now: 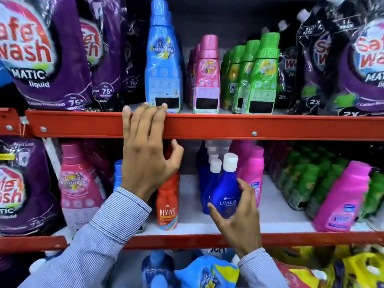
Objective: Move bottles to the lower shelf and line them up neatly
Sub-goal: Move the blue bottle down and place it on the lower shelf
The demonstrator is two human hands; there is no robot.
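A tall blue bottle (163, 59) stands at the front edge of the upper red shelf (228, 126), with pink bottles (206, 75) and green bottles (261, 75) to its right. My left hand (145, 150) is raised in front of that shelf edge, fingers spread, fingertips just below the blue bottle's base, holding nothing. On the lower shelf (280, 239) stand a red Revive bottle (167, 206) and dark blue Ujala bottles (225, 188) with white caps. My right hand (236, 219) hovers open in front of the front Ujala bottle, fingers curved, not clearly gripping it.
Purple Safe Wash pouches (41, 55) fill the upper left, black ones (353, 59) the upper right. The lower shelf also holds a large pink bottle (80, 183), small magenta bottles (342, 198) and rows of green bottles (307, 179). More packs (207, 273) lie below.
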